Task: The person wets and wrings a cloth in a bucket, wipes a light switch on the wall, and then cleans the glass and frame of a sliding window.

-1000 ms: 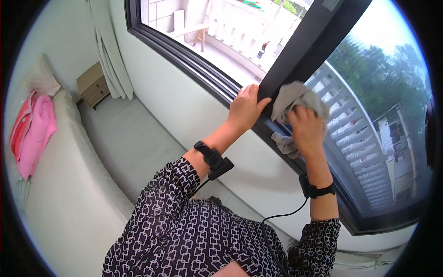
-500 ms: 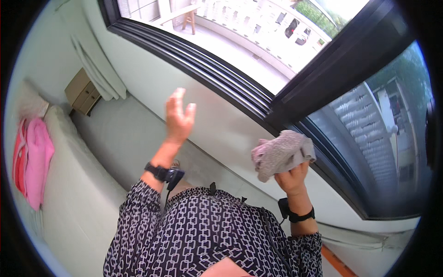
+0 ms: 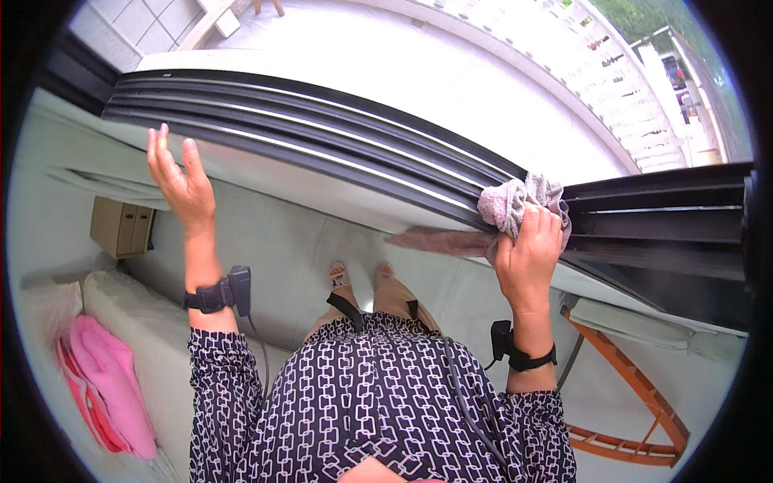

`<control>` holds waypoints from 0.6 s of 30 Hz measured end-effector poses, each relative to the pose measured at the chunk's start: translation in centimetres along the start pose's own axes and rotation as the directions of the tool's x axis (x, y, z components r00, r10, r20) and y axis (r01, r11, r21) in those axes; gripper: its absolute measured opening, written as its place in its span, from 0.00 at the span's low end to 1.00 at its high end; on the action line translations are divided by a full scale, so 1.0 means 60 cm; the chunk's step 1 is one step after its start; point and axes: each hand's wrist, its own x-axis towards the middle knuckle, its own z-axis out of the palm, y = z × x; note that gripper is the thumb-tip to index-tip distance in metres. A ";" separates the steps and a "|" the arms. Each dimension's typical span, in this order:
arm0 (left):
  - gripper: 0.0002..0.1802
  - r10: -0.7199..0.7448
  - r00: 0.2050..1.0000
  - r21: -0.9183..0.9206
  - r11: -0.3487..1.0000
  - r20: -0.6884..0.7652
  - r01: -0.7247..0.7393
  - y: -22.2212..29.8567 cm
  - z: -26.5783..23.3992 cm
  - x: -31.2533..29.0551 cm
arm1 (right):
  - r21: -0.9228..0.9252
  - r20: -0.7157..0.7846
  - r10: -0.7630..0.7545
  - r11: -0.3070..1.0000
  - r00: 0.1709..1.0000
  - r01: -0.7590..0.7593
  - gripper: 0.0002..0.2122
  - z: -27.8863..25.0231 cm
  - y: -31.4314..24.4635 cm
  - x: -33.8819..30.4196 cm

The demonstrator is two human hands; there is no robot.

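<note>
Right hand: fingers and thumb closed on a bunched cloth, at the right end of the window track.
Grey-pink cloth: gathered over the track's right end beside the dark window frame, one long tail trailing left from under the hand; half a second ago it was held up in front of the wall under the sill, and a second ago it lay by the upright and the glass.
Left hand: open and holding nothing, fingers spread upward near the track's left end; cannot tell whether the fingertips touch the wall. A second ago it rested on the sill by the upright.
Wrist straps: a black band with a small box on each wrist, the left one and the right one.
Window track: several dark parallel rails, now running across the upper view, where earlier they slanted down more steeply.
Patterned shirt: black with pale linked squares; a sandalled foot now shows beyond it.
Bedside: small cabinet near the bed, with pink bedding on it.
Orange wooden frame: lower right, much more of it visible now.
Outside: white balustrade across the pale balcony floor.
</note>
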 end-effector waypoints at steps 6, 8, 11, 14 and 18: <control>0.29 0.042 0.999 0.219 0.975 0.023 -0.046 -0.055 -0.031 -0.020 | 0.134 -0.087 -0.067 0.988 0.994 0.079 0.19 -0.011 0.018 -0.053; 0.31 0.049 0.996 0.116 0.992 0.074 -0.058 -0.065 -0.039 -0.058 | 0.125 -0.084 -0.078 0.988 0.993 0.088 0.20 -0.022 0.028 -0.075; 0.34 -0.023 0.998 0.060 0.998 0.055 0.020 -0.045 -0.046 -0.120 | 0.103 -0.059 -0.088 0.990 0.994 0.093 0.21 -0.027 0.045 -0.100; 0.36 -0.066 0.998 0.071 0.995 0.022 0.064 -0.040 -0.061 -0.154 | 0.113 -0.049 -0.162 0.980 0.986 0.166 0.23 -0.027 0.053 -0.105; 0.34 -0.136 0.990 0.247 0.961 0.022 0.127 -0.035 -0.117 -0.181 | 0.139 -0.013 -0.197 0.971 0.980 0.197 0.22 -0.011 0.047 -0.104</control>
